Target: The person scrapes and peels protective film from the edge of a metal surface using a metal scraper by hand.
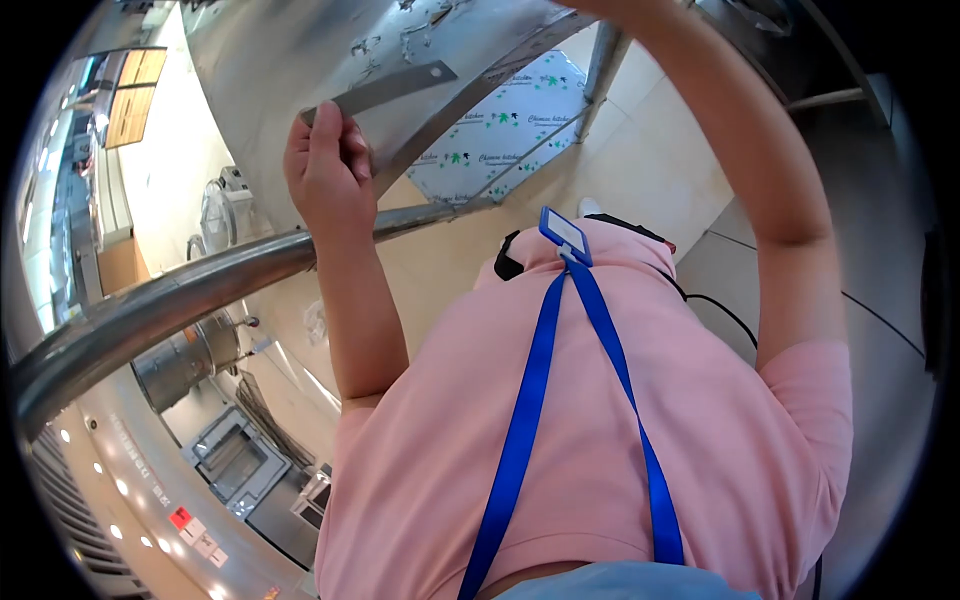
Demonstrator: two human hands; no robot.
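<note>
My left hand (pixel 330 165) is closed, thumb on top, around the near end of a flat grey metal strip (pixel 400 88). The strip has a small round hole at its far end and lies close over a shiny metal panel (pixel 270 70). Whether it touches the panel I cannot tell. Torn, whitish scraps (pixel 405 42) cling to the panel's surface. My right arm reaches up along the right side to the panel's far edge. Only a sliver of my right hand (pixel 592 5) shows at the top of the picture, its fingers cut off.
A round metal rail (pixel 200 262) crosses below my left wrist. Beyond the panel's edge sits a film-covered sheet (pixel 500 135) printed with green leaves, beside a metal leg (pixel 603 65). A blue lanyard with a badge (pixel 565 235) hangs from my neck. Kitchen equipment (pixel 235 460) stands at left.
</note>
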